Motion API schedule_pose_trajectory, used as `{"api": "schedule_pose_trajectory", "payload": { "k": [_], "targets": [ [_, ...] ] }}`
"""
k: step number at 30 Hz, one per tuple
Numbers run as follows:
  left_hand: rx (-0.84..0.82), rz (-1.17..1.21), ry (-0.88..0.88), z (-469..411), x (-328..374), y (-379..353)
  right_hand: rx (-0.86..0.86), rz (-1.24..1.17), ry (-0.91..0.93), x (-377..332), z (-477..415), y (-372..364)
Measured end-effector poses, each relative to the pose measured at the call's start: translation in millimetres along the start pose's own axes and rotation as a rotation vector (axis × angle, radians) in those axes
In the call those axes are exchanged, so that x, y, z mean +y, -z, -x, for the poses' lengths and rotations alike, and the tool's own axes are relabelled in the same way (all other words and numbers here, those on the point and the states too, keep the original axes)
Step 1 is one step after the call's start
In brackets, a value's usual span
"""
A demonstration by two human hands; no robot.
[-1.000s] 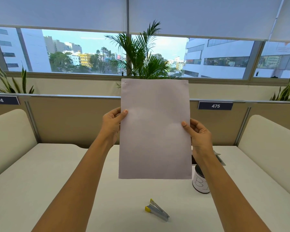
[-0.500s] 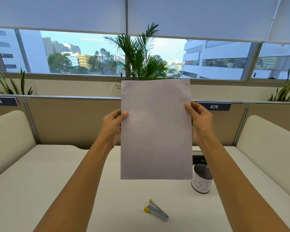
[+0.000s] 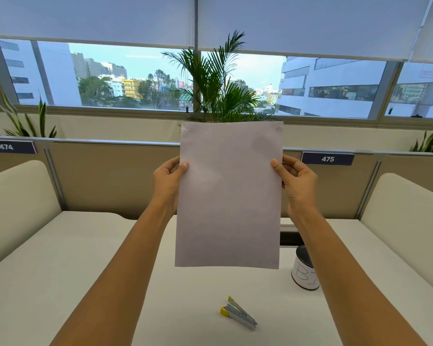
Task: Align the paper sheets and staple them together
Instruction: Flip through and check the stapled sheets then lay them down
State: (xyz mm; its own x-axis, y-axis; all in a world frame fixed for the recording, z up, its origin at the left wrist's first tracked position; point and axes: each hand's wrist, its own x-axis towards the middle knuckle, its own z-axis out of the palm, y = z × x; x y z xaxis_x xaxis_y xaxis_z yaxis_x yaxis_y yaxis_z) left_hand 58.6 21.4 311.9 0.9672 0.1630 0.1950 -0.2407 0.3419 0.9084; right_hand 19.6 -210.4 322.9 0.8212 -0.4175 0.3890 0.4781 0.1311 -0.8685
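Observation:
I hold the white paper sheets (image 3: 229, 196) upright in the air, in front of me above the desk. My left hand (image 3: 169, 181) pinches the left edge, thumb on the front. My right hand (image 3: 294, 178) pinches the right edge at about the same height. Small staple marks show near both top corners of the sheets. A metal stapler (image 3: 239, 314) with a yellow end lies on the white desk below the paper, untouched.
A mesh pen cup (image 3: 304, 269) with a white label stands on the desk (image 3: 60, 270) at the right, behind my right forearm. Beige partition panels with number plates 474 and 475 close off the back. Padded dividers flank both sides.
My right hand slid up the paper's right edge from below mid-height to level with my left hand. The paper has stayed upright and shifted only slightly.

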Motion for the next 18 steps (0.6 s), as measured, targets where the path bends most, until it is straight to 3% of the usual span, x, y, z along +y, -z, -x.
{"api": "schedule_pose_trajectory", "payload": {
  "k": [6,9,12,18],
  "targets": [
    [0.232,-0.392,-0.216,4.8,-3.3,3.5,0.007,0.051,0.038,17.7,9.2,-32.6],
    [0.095,-0.354,-0.246,13.7,-5.5,-1.0,-0.017,0.167,0.102,35.5,19.0,-59.9],
    [-0.056,-0.281,-0.113,18.7,-6.0,-3.6,-0.1,0.345,0.225,54.6,36.7,-91.2],
    [0.024,-0.309,-0.071,-4.7,-10.9,30.9,-0.278,0.506,0.313,99.5,64.4,-144.7]
  ]
}}
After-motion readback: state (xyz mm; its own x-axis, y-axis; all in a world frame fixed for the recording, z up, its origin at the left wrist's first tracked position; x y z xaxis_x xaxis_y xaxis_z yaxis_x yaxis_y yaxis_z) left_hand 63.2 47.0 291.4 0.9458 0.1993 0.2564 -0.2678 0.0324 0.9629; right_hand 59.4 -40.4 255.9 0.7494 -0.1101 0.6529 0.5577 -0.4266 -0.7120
